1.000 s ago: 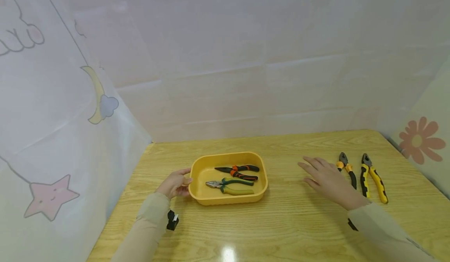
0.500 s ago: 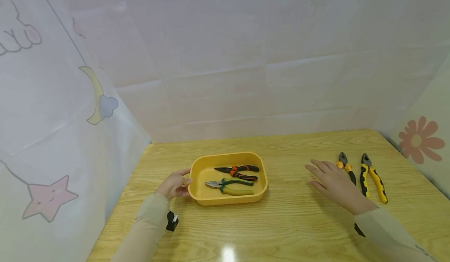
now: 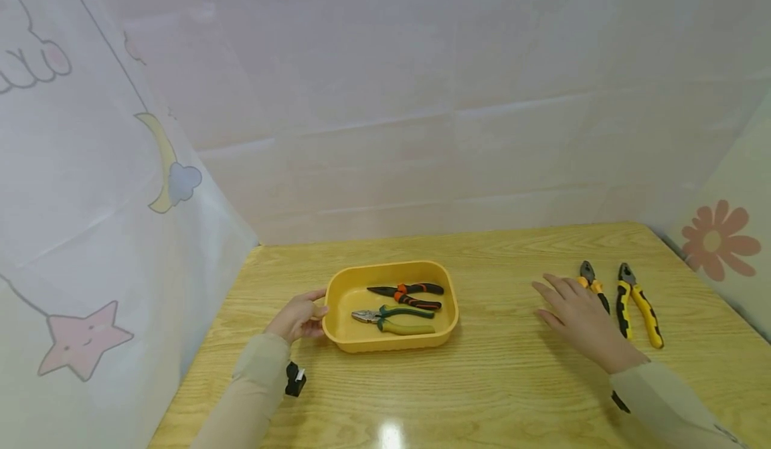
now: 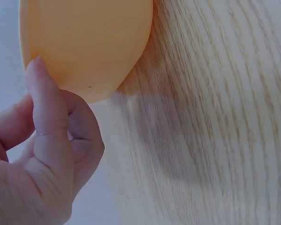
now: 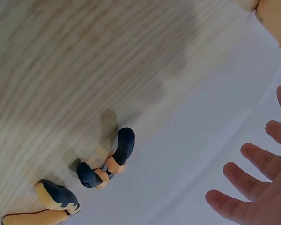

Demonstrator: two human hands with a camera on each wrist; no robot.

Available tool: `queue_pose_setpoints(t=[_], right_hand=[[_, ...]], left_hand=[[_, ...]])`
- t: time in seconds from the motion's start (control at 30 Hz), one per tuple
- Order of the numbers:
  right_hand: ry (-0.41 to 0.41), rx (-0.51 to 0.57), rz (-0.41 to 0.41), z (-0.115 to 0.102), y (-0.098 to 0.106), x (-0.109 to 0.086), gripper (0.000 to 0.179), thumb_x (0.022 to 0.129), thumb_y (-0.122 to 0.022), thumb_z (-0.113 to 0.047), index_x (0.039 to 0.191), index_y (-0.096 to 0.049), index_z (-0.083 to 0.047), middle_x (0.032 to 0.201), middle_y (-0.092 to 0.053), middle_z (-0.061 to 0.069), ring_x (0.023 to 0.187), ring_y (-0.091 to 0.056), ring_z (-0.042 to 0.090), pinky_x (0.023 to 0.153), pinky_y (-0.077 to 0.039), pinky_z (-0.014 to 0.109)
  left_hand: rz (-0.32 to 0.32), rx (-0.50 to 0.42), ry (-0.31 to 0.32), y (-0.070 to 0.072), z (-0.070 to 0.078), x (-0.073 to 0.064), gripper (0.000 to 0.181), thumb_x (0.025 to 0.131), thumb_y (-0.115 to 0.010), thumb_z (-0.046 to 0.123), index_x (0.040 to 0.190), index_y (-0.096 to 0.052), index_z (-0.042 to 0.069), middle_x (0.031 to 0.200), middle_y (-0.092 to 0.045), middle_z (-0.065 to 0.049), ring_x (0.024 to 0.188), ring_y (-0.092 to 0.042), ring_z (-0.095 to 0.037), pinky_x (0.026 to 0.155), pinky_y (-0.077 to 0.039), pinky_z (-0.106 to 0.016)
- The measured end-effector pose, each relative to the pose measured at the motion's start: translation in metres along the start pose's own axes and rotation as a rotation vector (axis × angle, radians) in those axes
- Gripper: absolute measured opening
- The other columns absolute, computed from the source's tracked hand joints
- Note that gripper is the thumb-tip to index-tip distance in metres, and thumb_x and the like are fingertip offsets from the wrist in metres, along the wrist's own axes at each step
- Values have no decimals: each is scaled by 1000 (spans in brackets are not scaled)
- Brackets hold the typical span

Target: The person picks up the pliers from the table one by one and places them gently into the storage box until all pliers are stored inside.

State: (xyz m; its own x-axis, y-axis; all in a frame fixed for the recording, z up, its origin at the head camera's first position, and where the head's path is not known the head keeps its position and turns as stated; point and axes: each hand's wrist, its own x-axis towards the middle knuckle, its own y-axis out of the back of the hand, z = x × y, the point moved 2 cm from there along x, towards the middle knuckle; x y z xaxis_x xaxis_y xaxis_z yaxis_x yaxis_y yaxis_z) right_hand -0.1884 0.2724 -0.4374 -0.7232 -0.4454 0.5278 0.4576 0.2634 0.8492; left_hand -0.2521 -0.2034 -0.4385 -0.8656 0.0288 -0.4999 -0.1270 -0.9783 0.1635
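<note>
A yellow plastic tray [image 3: 337,302] stands on the table. Inside it, needle-nose pliers [image 3: 412,295] with black and orange handles lie above combination pliers [image 3: 397,318] with green and yellow handles. My left hand [image 3: 298,316] holds the tray's left end, its digits bent at the end wall; in the left wrist view one fingertip [image 4: 37,65] presses the outer wall. My right hand [image 3: 584,322], fingers spread and holding nothing, hovers over the table. Close by it are pliers [image 3: 593,285] with orange and black handles, partly hidden by the hand. Yellow and black pliers [image 3: 638,305] lie farther right.
The wood-grain table [image 3: 470,395] ends at a pale cloth backdrop [image 3: 421,134] behind and at both sides. A small black object [image 3: 295,379] shows beside the left wrist.
My right hand has drifted a little to the right, toward the orange and black pliers. The left hand and the tray have stayed in place.
</note>
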Motion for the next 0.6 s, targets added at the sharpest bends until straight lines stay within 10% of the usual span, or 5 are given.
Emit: queue_pose_setpoints(t=[0.6], right_hand=[[-114, -75, -58, 8, -9, -18, 48, 95, -64, -31, 129, -55, 2, 127, -50, 30, 106, -51, 49, 71, -46, 65]], left_hand=[[9, -2, 15, 0, 0, 1, 53, 99, -50, 0, 150, -37, 6, 86, -57, -15, 60, -54, -17, 50, -52, -24]])
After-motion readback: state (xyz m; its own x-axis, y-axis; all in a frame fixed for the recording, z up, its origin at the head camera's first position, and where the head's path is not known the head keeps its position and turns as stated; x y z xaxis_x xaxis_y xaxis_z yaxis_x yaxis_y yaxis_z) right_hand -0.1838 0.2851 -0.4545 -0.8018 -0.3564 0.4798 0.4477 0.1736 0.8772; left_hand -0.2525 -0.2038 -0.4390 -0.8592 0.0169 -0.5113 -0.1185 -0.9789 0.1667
